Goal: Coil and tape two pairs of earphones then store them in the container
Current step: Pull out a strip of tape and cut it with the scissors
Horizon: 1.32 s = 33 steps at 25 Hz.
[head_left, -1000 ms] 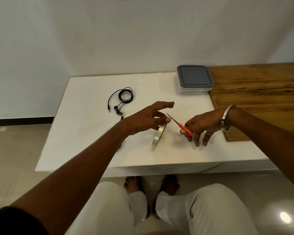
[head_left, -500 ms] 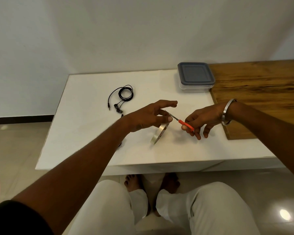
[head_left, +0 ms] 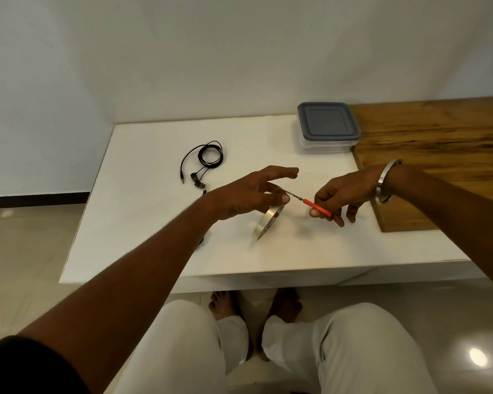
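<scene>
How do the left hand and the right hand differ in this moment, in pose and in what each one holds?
The left hand has its forefinger stretched forward and pinches something thin above the tape roll; the right hand curls its fingers round the orange-handled scissors. The right wrist wears a metal bangle; the left wrist is bare. Both hover over the white table, meeting at the scissor blades.

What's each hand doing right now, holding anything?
Left hand: thumb and fingers pinch a strip pulled up from the tape roll.
Right hand: grips the orange-handled scissors, blades at the strip.
</scene>
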Each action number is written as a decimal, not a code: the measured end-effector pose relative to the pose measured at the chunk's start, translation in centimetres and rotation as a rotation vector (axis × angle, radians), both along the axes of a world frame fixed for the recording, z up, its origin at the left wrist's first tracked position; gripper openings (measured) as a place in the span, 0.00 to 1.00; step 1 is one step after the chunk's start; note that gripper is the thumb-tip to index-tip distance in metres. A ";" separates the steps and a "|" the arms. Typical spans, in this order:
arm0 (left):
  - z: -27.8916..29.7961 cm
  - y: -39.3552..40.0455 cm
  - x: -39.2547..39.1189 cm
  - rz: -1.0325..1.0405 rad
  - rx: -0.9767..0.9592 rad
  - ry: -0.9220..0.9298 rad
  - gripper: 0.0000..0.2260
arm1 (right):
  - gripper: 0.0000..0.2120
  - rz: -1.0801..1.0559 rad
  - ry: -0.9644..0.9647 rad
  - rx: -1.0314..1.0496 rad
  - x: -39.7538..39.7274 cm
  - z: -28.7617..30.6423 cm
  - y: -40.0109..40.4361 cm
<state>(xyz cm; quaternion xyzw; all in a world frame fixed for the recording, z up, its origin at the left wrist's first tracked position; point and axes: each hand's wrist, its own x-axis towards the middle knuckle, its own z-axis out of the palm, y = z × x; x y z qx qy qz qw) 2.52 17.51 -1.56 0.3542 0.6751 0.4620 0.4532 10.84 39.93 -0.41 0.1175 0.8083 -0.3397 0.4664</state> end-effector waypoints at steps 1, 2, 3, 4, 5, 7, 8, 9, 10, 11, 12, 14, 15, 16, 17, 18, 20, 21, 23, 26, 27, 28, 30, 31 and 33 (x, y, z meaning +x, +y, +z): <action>0.0 0.0 0.0 -0.002 0.003 -0.004 0.25 | 0.10 0.006 0.001 0.004 0.0 0.0 0.0; -0.1 0.0 0.0 -0.004 0.006 -0.010 0.25 | 0.09 0.011 0.008 0.008 0.1 -0.1 0.1; -0.1 0.1 0.1 -0.007 0.007 -0.017 0.25 | 0.09 0.013 0.021 0.009 0.2 -0.1 0.2; 0.0 0.1 0.1 -0.008 0.008 -0.024 0.25 | 0.08 0.007 0.039 0.007 0.2 -0.2 0.3; 0.0 0.1 0.1 -0.008 0.011 -0.032 0.25 | 0.08 -0.003 0.056 0.000 0.2 -0.1 0.4; 0.1 0.3 0.2 -0.009 0.022 -0.046 0.25 | 0.08 -0.008 0.075 -0.008 0.2 0.0 0.5; 0.2 0.4 0.3 -0.009 0.030 -0.053 0.25 | 0.08 -0.002 0.080 -0.004 0.2 0.0 0.6; 0.1 0.4 0.4 -0.009 0.037 -0.060 0.25 | 0.09 0.008 0.079 0.001 0.2 0.0 0.7; 0.1 0.4 0.5 -0.007 0.043 -0.067 0.25 | 0.09 0.018 0.073 0.007 0.2 0.0 0.8; 0.1 0.4 0.6 -0.005 0.046 -0.072 0.25 | 0.08 0.026 0.065 0.013 0.1 0.1 0.8; 0.1 0.4 0.6 -0.003 0.047 -0.077 0.25 | 0.08 0.032 0.056 0.018 0.1 0.1 0.7; 0.0 0.4 0.6 -0.003 0.048 -0.087 0.25 | 0.08 0.044 0.044 0.034 0.0 0.1 0.6; 0.0 0.4 0.6 -0.003 0.049 -0.089 0.25 | 0.08 0.049 0.041 0.041 0.0 0.1 0.6; 0.1 0.4 0.6 -0.003 0.050 -0.089 0.25 | 0.09 0.049 0.039 0.043 0.0 0.2 0.5; 0.1 0.4 0.6 -0.001 0.050 -0.087 0.25 | 0.09 0.052 0.035 0.041 0.0 0.2 0.4; 0.2 0.4 0.6 0.001 0.048 -0.085 0.25 | 0.09 0.056 0.037 0.040 -0.1 0.2 0.3; 0.3 0.4 0.5 0.005 0.046 -0.083 0.25 | 0.09 0.069 0.058 0.048 -0.1 0.2 0.4; 0.3 0.4 0.5 0.008 0.049 -0.087 0.25 | 0.09 0.079 0.075 0.059 -0.1 0.2 0.4; 0.5 0.3 0.6 0.010 0.048 -0.088 0.25 | 0.09 0.098 0.122 0.073 0.0 0.3 0.4; 0.7 0.3 0.7 0.017 0.038 -0.078 0.26 | 0.09 0.097 0.180 0.059 0.1 0.6 0.3; 0.7 0.2 0.7 0.018 0.043 -0.079 0.26 | 0.09 0.082 0.182 0.053 0.2 0.6 0.3; 0.6 0.2 0.6 0.022 0.049 -0.085 0.27 | 0.10 0.064 0.170 0.044 0.4 0.7 0.3; 0.3 0.0 0.3 0.041 0.059 -0.101 0.27 | 0.18 -0.013 0.094 0.023 0.9 0.7 0.2; 0.1 -0.2 0.2 0.057 0.059 -0.114 0.28 | 0.22 -0.091 0.036 0.005 1.2 0.5 0.2; -0.2 -0.6 0.0 0.100 0.057 -0.150 0.28 | 0.23 -0.238 -0.026 -0.033 1.9 0.2 0.0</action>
